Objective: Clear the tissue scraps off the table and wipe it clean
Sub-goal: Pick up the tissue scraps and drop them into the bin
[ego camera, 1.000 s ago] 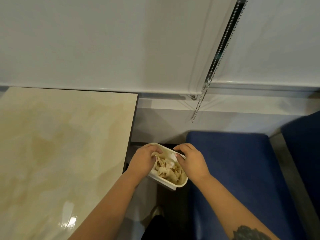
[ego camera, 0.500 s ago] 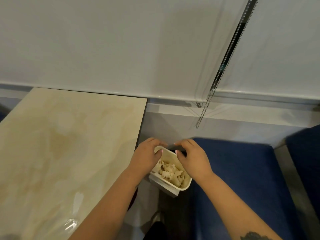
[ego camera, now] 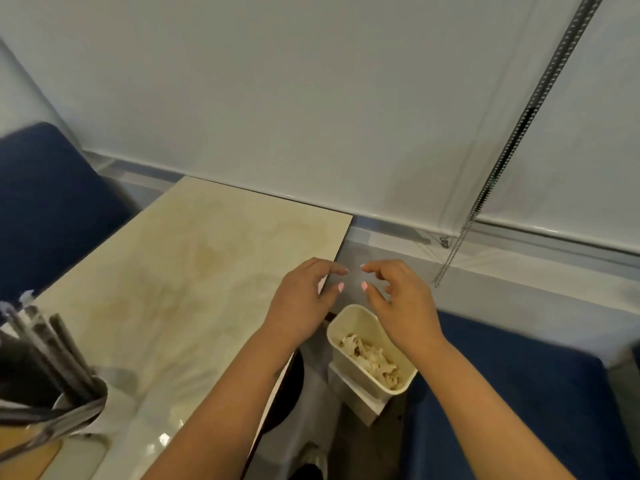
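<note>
A small cream bin [ego camera: 349, 323] stands on the floor between the table and the blue bench, with crumpled tissue scraps [ego camera: 370, 358] inside. My left hand [ego camera: 301, 299] hovers above the table's right edge, fingers loosely curled, holding nothing. My right hand [ego camera: 401, 299] hovers above the bin's far rim, fingers also loosely curled and empty. The two hands face each other with a small gap between the fingertips. The beige marble-look table [ego camera: 180, 278] shows a bare top with faint stains.
A holder with dark wrapped utensils or straws [ego camera: 52, 358] stands at the table's near left. Blue seats sit at the far left [ego camera: 45, 195] and at the right [ego camera: 519, 410]. A bead chain [ego camera: 491, 174] hangs from the white blind along the window ledge.
Both hands have let go of the bin and lifted above it. The view has swung left, bringing the table's near left and the utensil holder into sight.
</note>
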The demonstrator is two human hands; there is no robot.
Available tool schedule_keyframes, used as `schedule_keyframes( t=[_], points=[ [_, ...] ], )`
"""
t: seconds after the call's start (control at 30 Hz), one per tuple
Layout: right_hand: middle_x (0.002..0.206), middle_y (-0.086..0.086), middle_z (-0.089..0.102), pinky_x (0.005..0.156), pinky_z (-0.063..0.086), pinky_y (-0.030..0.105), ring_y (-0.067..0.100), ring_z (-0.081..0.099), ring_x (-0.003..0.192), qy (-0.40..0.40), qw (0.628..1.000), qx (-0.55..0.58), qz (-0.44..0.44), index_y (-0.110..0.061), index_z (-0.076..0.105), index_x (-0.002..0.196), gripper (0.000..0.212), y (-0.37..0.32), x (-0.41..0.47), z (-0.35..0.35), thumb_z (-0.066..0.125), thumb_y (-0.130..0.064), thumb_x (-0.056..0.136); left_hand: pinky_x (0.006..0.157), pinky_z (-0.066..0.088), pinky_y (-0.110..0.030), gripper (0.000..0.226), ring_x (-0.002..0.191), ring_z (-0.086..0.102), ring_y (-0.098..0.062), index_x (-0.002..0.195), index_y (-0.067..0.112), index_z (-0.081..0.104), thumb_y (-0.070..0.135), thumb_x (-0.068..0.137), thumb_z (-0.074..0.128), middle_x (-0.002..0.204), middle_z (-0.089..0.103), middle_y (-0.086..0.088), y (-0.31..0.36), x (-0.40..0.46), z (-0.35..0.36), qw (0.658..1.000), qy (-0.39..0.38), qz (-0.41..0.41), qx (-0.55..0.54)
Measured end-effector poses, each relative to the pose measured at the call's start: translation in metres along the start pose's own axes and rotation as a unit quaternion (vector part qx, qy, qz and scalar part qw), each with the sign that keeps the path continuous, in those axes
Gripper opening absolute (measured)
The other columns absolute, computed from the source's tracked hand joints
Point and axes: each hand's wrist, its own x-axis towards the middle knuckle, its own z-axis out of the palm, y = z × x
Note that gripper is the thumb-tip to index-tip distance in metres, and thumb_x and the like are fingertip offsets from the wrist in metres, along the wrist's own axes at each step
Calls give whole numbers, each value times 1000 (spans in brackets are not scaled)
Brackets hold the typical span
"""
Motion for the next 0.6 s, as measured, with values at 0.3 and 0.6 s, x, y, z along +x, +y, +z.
schedule_keyframes(
  t=[0.3,0.6],
  points=[
    [111,-8,59,86,48,26,7,55,97,-18,997,46,-62,-25,63,110,21,-73,0,27,61,-21,90,88,44,-16,17,101,54,3,104,30,65,24,88,63,108,63,16,-2,-46,-70,994,106,-36,1],
    [104,-20,54,80,44,11,-6,51,99,-43,983,117,-135,-29,62,108,21,-150,-14,76,61,-19,89,87,42,-8,17,100,51,5,105,28,65,24,88,63,102,57,23,-15,-105,-149,978,199,-60,24]
  ],
)
